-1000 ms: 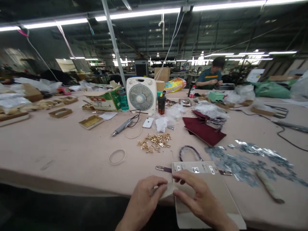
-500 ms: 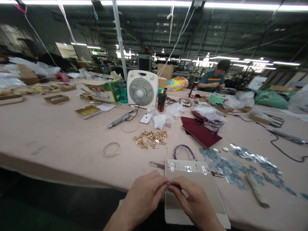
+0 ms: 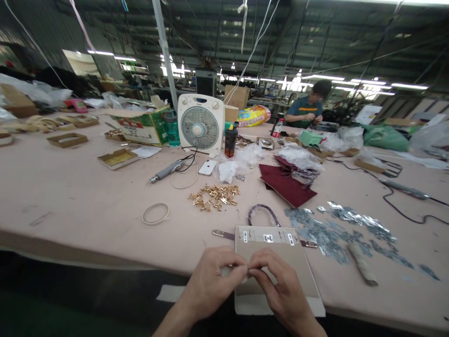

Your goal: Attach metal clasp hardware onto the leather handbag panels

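My left hand [image 3: 218, 277] and my right hand [image 3: 277, 283] meet fingertip to fingertip over a beige bag panel [image 3: 291, 260] at the table's front edge. Both are pinched closed around something too small to make out. Along the panel's top sit several silver metal plates [image 3: 268, 238]. A dark, plastic-wrapped handle [image 3: 261, 208] loops out behind it, and straps with gold buckle ends [image 3: 220, 233] stick out at either side. Beyond my hands lies a heap of gold metal fittings [image 3: 213, 196]. Many flat silver plates [image 3: 329, 234] are scattered to the right.
A rolled grey-green piece [image 3: 363, 264] lies at the right, a white ring [image 3: 155, 214] at the left. Farther back are an electric screwdriver [image 3: 166, 172], a phone [image 3: 207, 167], a box fan [image 3: 201, 124] and maroon pieces [image 3: 287, 185]. Across the table a co-worker [image 3: 304, 110] handles something.
The view has tilted down and turned slightly right, so the table's things appear higher and farther left. My fingertips stay pinched together over the panel.
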A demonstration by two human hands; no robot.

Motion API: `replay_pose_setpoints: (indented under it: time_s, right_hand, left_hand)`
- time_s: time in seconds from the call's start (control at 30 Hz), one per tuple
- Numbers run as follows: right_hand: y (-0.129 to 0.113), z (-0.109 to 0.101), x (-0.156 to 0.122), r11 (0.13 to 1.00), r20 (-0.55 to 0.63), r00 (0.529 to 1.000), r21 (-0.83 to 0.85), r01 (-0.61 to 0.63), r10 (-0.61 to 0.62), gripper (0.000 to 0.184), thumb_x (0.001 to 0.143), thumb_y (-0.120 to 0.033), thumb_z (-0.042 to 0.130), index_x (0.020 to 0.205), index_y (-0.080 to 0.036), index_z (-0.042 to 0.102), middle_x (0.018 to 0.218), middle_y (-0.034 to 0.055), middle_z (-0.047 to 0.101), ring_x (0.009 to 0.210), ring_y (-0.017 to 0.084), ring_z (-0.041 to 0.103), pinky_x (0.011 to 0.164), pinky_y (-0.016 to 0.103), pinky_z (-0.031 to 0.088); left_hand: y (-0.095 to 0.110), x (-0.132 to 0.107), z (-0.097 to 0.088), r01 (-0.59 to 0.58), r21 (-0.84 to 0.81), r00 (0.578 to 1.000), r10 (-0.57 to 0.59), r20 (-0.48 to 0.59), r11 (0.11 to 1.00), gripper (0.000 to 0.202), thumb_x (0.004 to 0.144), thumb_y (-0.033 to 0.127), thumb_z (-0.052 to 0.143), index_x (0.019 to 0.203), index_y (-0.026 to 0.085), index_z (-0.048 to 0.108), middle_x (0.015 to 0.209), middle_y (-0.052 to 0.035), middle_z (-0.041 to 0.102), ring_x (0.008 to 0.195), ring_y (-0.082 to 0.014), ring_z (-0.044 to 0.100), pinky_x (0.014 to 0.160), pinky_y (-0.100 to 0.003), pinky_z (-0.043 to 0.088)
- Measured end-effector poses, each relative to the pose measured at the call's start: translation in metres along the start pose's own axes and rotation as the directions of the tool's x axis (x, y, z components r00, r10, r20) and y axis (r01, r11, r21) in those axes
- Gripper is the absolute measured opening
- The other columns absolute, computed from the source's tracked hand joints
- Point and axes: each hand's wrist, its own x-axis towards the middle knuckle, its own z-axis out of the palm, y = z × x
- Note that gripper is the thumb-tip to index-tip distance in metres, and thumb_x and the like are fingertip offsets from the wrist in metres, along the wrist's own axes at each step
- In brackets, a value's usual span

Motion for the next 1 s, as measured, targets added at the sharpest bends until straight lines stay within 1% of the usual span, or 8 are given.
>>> replay_pose_setpoints:
  time_s: [0.13,0.27,0.43,0.5,0.57,0.67,0.83,1.0]
  right_hand:
    - [0.010,0.004,-0.013,0.992,-0.089,0.990,-0.076,0.100,-0.107,0.016,0.100,-0.011,0.059,0.106,-0.024,0.067,0.094,0.0055,0.070,0.088,0.021,0.068,0.077,0.032,0.057]
    - [0.020,0.007,-0.029,0.970,-0.117,0.971,-0.155,0.189,-0.208,0.025,0.097,-0.005,0.062,0.113,-0.024,0.066,0.100,0.0060,0.070,0.091,0.020,0.066,0.079,0.032,0.055]
    - [0.016,0.002,-0.028,0.997,-0.056,0.996,0.045,-0.065,0.067,0.015,0.103,-0.012,0.054,0.098,-0.024,0.062,0.089,0.0021,0.065,0.084,0.017,0.065,0.073,0.027,0.053]
    - [0.012,-0.001,-0.025,0.988,-0.011,0.993,0.094,-0.119,0.121,0.014,0.103,-0.015,0.055,0.095,-0.024,0.061,0.088,0.0014,0.064,0.083,0.017,0.065,0.073,0.027,0.053]
    - [0.010,-0.001,-0.023,0.992,-0.028,0.996,0.097,-0.082,0.085,0.012,0.103,-0.015,0.056,0.097,-0.024,0.061,0.089,0.0017,0.065,0.084,0.017,0.065,0.074,0.027,0.053]
    - [0.010,0.004,-0.024,0.998,-0.149,0.989,0.056,0.020,-0.011,0.013,0.103,-0.013,0.054,0.103,-0.025,0.060,0.090,0.0024,0.064,0.084,0.018,0.065,0.074,0.028,0.054]
    - [0.015,0.012,-0.032,0.993,-0.300,0.947,-0.021,0.114,-0.115,0.015,0.102,-0.012,0.055,0.107,-0.025,0.061,0.091,0.0046,0.065,0.086,0.019,0.066,0.075,0.031,0.057]
    - [0.015,0.005,-0.058,0.979,-0.201,0.959,-0.028,0.200,-0.202,0.015,0.101,-0.014,0.060,0.108,-0.026,0.065,0.084,0.0055,0.069,0.075,0.022,0.069,0.065,0.034,0.058]
  left_hand:
    - [-0.009,0.000,0.012,0.120,-0.260,0.992,-0.125,-0.004,0.958,0.024,0.087,0.031,0.066,0.074,0.016,0.079,0.073,-0.0017,0.069,0.073,-0.0155,0.060,0.070,-0.025,0.044]
    - [-0.016,-0.003,0.024,0.210,-0.375,0.977,-0.207,0.047,0.903,0.025,0.085,0.035,0.069,0.074,0.014,0.079,0.068,-0.0009,0.067,0.069,-0.0145,0.057,0.066,-0.025,0.042]
    - [-0.014,-0.004,0.025,0.125,-0.221,0.992,-0.117,0.046,0.967,0.025,0.092,0.034,0.065,0.082,0.018,0.082,0.080,-0.0026,0.072,0.079,-0.0169,0.064,0.073,-0.025,0.044]
    - [-0.012,-0.003,0.023,0.089,-0.169,0.995,-0.081,0.052,0.982,0.024,0.093,0.033,0.065,0.083,0.020,0.083,0.080,-0.0021,0.071,0.077,-0.0159,0.063,0.071,-0.025,0.043]
    - [-0.011,-0.001,0.022,0.064,-0.169,0.997,-0.056,0.050,0.983,0.024,0.093,0.032,0.065,0.081,0.020,0.082,0.076,-0.0017,0.069,0.074,-0.0149,0.061,0.069,-0.024,0.042]
    - [-0.009,0.000,0.028,0.057,-0.244,0.998,-0.054,0.020,0.968,0.028,0.092,0.035,0.067,0.075,0.017,0.079,0.072,-0.0017,0.065,0.071,-0.0143,0.059,0.068,-0.024,0.042]
    - [-0.014,0.001,0.043,0.186,-0.458,0.981,-0.189,0.039,0.869,0.039,0.090,0.048,0.069,0.071,0.014,0.073,0.064,0.0008,0.056,0.064,-0.0120,0.047,0.064,-0.024,0.040]
    - [-0.031,0.009,0.043,0.260,-0.466,0.956,-0.294,0.000,0.846,0.044,0.089,0.057,0.068,0.078,0.015,0.073,0.071,-0.0002,0.062,0.069,-0.0139,0.052,0.069,-0.024,0.045]
